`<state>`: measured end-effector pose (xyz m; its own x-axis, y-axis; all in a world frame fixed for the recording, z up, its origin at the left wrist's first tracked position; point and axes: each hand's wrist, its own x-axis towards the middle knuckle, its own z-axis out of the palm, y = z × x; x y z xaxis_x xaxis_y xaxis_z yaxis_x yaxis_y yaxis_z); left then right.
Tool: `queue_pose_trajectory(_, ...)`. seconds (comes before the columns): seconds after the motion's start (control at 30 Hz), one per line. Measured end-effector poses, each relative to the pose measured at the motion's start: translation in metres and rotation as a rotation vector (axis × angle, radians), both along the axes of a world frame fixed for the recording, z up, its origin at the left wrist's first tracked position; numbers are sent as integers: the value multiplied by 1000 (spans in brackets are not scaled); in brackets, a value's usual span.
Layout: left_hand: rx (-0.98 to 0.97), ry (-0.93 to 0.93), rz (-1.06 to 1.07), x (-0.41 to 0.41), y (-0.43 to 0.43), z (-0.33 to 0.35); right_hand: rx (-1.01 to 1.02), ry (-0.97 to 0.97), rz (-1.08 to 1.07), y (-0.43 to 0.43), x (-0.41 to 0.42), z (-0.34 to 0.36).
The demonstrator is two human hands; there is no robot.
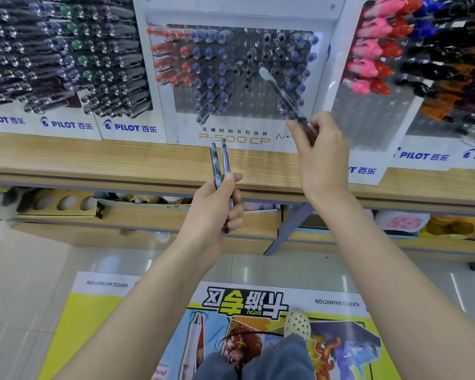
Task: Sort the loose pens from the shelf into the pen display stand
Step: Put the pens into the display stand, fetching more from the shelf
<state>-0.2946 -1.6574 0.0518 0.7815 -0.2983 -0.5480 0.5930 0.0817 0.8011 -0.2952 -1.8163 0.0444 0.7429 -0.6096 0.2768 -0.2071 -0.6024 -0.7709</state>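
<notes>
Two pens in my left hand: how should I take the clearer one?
Pinch the clearer pen by its free upper barrel, above the left hand, coming from the right: it stands upright and the darker pen blocks its left side.

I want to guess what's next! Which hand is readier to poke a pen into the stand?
Right. The right hand holds one pen aimed at empty slots in the display stand; the left hand holds two pens lower, near the shelf.

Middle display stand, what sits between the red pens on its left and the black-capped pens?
Columns of blue-capped pens fill that stretch of the display stand, between the red pens and the black-capped pens, as the head view shows.
</notes>
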Motion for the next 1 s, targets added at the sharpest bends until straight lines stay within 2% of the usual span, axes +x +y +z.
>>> queue_pose_trajectory(0.17, -41, -8, -38, 4, -2, 4, 112, -38, -3, -3, -15, 6)
queue_pose_trajectory(0.27, -78, -51, -49, 5, -9, 10, 277, -27, 4, -3, -26, 10)
queue_pose_trajectory(0.43, -98, -99, -39, 2, -26, 23, 174, 39, 242, 19, -47, 15)
queue_pose_trajectory(0.5, -97, -122, -53, 0, -30, 25, 194, 101, 342, 29, -54, 11)
queue_pose_trajectory(0.63, -86, -187, -20, -1, -30, 20, 291, 193, 406, 32, -57, 10)
queue_pose_trajectory(0.73, -73, -195, 13, 0, -27, 13, 239, 238, 379, 29, -55, 12)
queue_pose_trajectory(0.9, -32, -142, 54, 4, -23, 2, 42, 17, 157, 14, -29, 2)
queue_pose_trajectory(1.0, -38, -137, 80, 5, -21, -7, -103, 0, 115, 7, -9, -5)
